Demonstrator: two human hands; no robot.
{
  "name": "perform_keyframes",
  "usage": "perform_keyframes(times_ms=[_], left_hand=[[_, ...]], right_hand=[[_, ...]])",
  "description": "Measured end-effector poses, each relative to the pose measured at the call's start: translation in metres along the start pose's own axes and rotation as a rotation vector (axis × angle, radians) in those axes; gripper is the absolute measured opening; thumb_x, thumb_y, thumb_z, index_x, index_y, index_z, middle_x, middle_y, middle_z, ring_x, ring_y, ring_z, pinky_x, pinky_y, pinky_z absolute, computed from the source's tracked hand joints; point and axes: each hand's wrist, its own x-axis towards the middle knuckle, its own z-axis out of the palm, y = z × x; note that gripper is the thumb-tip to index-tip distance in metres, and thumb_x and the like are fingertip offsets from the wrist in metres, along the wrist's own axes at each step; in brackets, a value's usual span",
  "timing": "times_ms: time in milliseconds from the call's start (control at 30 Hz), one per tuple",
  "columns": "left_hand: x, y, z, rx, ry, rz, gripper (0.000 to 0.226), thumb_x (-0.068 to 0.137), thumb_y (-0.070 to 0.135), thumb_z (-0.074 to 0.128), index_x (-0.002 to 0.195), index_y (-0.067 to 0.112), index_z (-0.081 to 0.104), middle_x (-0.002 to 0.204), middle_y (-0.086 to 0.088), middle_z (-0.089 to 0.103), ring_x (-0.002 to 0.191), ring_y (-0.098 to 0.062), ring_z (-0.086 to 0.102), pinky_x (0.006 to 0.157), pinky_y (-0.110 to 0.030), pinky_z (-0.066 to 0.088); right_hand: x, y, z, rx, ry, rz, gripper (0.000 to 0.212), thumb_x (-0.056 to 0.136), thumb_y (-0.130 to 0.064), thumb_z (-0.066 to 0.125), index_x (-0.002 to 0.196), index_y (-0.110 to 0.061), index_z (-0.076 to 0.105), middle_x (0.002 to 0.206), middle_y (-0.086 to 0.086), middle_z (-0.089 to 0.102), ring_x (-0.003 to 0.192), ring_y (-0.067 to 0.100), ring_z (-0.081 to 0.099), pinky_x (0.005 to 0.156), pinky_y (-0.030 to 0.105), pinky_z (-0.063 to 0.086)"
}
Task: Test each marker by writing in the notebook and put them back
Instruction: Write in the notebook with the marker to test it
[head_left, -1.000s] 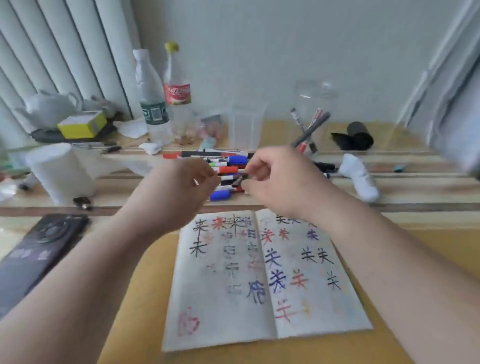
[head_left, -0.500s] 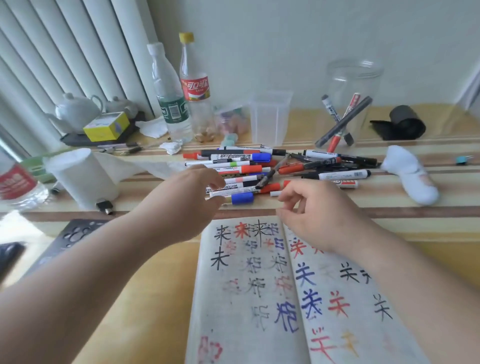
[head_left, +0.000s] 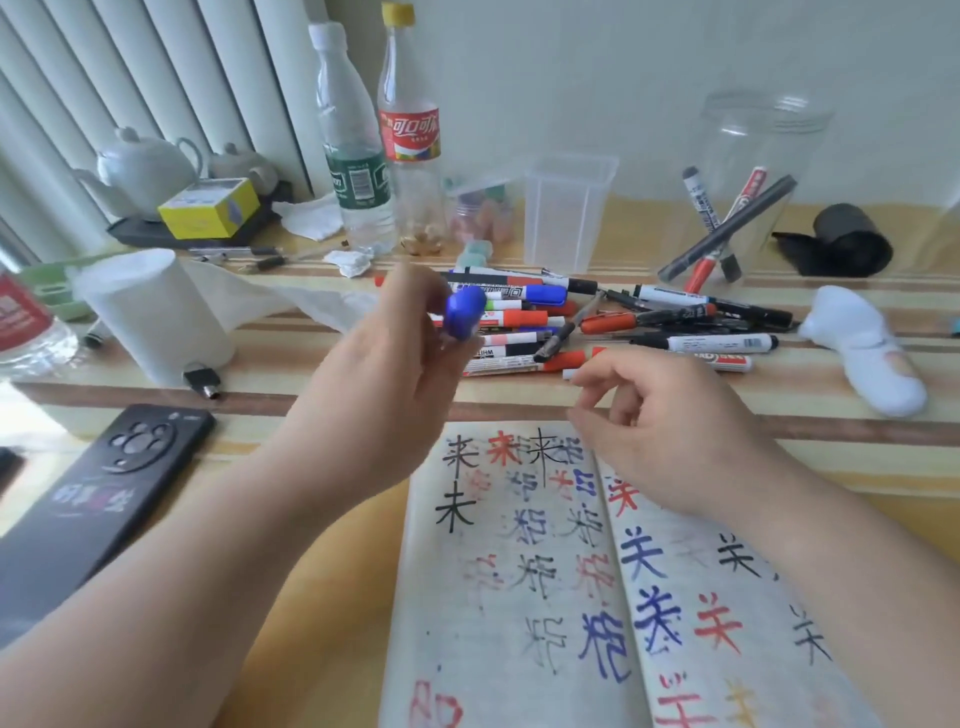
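Markers (head_left: 613, 323) lie heaped mid-frame on our striped yellow bench (head_left: 260, 374), just above the open notebook (head_left: 493, 597). Our left hand (head_left: 395, 374) grips a blue-capped marker (head_left: 464, 319). Our right hand (head_left: 670, 431) curls over the notebook's top edge, and we cannot tell whether it holds anything. Bottles (head_left: 358, 156) and blinds (head_left: 130, 78) stand upper left, a jar (head_left: 758, 156) upper right.

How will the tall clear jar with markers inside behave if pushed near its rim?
The clear jar looks like thin plastic, so it is probably light and slides easily. It stands tall with only a few markers inside, so a high push might tip it. The leaning markers would likely shift.
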Motion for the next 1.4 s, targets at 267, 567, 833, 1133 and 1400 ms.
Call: perform_keyframes(times_ms=[267, 567, 833, 1133, 1400], left_hand=[[-0.007, 0.011, 0.013, -1.283, -0.150, -0.511, 0.023, 0.073, -0.001, 0.075, 0.087, 0.000, 0.057, 0.093, -0.023, 0.075, 0.068, -0.030, 0.075, 0.069, -0.039, 0.062], [-0.013, 0.000, 0.015, -0.192, -0.537, 0.071, 0.025, 0.107, 0.028, 0.047, 0.131, 0.029, 0.055, 0.098, 0.019, 0.061, 0.092, -0.004, 0.058, 0.082, -0.023, 0.046], [-0.005, -0.005, 0.012, -0.188, -0.536, 0.064, 0.029, 0.104, 0.039, 0.044, 0.110, 0.015, 0.061, 0.077, 0.005, 0.058, 0.074, -0.015, 0.055, 0.069, -0.032, 0.047], [-0.001, -0.011, 0.006, -0.426, -0.558, -0.113, 0.050, 0.097, 0.064, 0.041, 0.117, 0.021, 0.058, 0.067, 0.007, 0.050, 0.060, -0.012, 0.043, 0.064, -0.027, 0.038], [0.001, -0.035, 0.005, -0.442, -0.553, -0.257, 0.096, 0.065, 0.103, 0.011, 0.129, 0.050, 0.059, 0.109, 0.008, 0.076, 0.073, -0.003, 0.054, 0.072, -0.027, 0.037]], right_hand=[[-0.007, -0.009, -0.002, 0.962, -0.233, -0.027, 0.053, 0.071, -0.021, 0.088, 0.119, -0.021, 0.064, 0.075, 0.010, 0.065, 0.053, 0.018, 0.053, 0.046, 0.025, 0.035], [-0.009, -0.022, 0.004, 0.819, -0.130, 0.037, 0.017, 0.080, -0.037, 0.078, 0.087, -0.022, 0.073, 0.066, 0.013, 0.064, 0.050, 0.021, 0.052, 0.042, 0.024, 0.037], [-0.009, -0.027, 0.011, 0.951, -0.179, 0.087, 0.021, 0.075, -0.037, 0.070, 0.085, -0.019, 0.071, 0.065, 0.014, 0.060, 0.048, 0.020, 0.048, 0.039, 0.025, 0.034], [-0.008, -0.029, 0.011, 0.986, -0.011, 0.094, 0.024, 0.081, -0.038, 0.068, 0.076, -0.015, 0.065, 0.059, 0.011, 0.052, 0.046, 0.021, 0.044, 0.039, 0.024, 0.032], [-0.004, -0.018, 0.003, 0.937, -0.132, 0.219, 0.031, 0.077, -0.030, 0.079, 0.066, -0.010, 0.059, 0.051, 0.014, 0.043, 0.041, 0.024, 0.038, 0.039, 0.023, 0.030]])
